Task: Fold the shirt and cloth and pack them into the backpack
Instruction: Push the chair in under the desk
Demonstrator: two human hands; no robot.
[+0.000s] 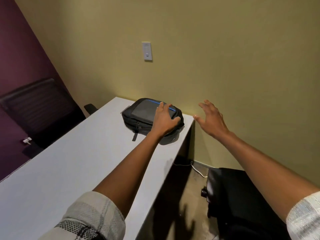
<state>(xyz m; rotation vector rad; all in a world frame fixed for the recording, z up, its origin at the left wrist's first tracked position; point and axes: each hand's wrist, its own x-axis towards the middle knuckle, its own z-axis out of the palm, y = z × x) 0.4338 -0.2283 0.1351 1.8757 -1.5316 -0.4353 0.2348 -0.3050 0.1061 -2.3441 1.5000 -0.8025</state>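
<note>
A black backpack with a grey panel and a blue stripe lies flat at the far right corner of the grey table. My left hand rests on its right end, with fingers curled over the top edge and the thumb against the side. My right hand hovers in the air past the table's right edge, fingers spread and holding nothing. No shirt or cloth shows in view.
A black office chair stands at the table's far left side. Another black chair sits on the floor to the right, near a white cable. The wall behind carries a white switch plate.
</note>
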